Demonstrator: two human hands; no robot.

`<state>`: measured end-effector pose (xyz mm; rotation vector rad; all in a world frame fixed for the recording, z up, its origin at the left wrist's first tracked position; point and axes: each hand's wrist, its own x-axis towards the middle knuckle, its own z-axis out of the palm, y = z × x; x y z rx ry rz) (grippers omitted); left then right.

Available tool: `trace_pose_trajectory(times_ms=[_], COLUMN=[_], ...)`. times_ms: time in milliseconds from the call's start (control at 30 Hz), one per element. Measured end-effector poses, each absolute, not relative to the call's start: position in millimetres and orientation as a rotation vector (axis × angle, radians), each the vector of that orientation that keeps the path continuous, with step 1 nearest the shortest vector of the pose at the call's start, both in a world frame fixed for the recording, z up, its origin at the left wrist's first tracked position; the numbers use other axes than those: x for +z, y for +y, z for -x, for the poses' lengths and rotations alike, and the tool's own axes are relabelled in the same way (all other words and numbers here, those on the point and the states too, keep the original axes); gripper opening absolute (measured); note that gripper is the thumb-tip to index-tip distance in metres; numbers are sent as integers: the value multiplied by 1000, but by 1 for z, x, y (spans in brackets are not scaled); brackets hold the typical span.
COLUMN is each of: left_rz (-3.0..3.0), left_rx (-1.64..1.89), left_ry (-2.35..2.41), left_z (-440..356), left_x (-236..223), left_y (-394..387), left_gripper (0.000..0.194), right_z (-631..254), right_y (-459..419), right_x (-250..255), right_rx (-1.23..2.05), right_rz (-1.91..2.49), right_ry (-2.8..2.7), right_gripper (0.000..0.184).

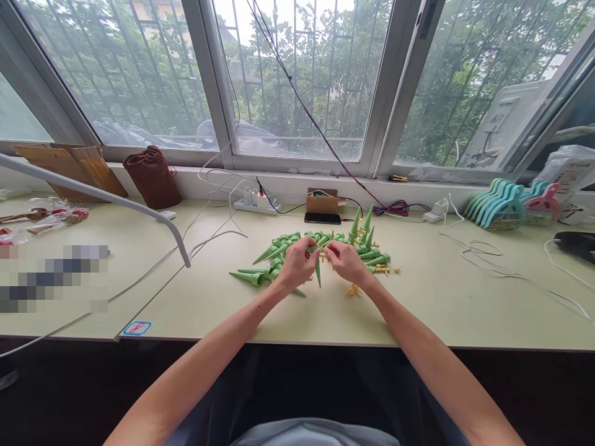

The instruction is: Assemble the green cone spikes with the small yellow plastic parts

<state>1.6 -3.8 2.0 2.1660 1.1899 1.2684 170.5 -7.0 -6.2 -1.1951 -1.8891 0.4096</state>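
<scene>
My left hand (297,265) is closed around the upper end of a green plastic watering spike (318,275), whose pointed tip hangs downward. Close beside it, my right hand (344,260) pinches a small yellow plastic piece, mostly covered by the fingertips, at the top of that spike. Around and behind both hands lies a heap of similar green spikes (264,253) with ribbed collars. A few spikes (369,220) stand point-up at the right of the heap. Loose yellow pieces (353,290) sit in a small pile under my right wrist, with others scattered among the spikes.
Behind the heap are a black phone (322,218) and a small cardboard box (322,201). A white power strip (257,203) and cables run along the back. Teal hangers (499,204) stand at right, a brown pouch (152,178) at left. A white lamp arm (139,203) crosses the left side.
</scene>
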Motion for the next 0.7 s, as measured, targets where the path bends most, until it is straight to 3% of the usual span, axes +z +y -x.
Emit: trace_pose_trajectory(times_ms=[700], left_rz=[-2006], left_rx=[1342], left_ry=[1260], left_z=[-1], left_x=[3], left_y=[-2], left_gripper=[15], right_z=[-170], right_y=[-9], right_x=[-3], right_rx=[396], right_rz=[1186], right_ry=[-1877], right_gripper=[20])
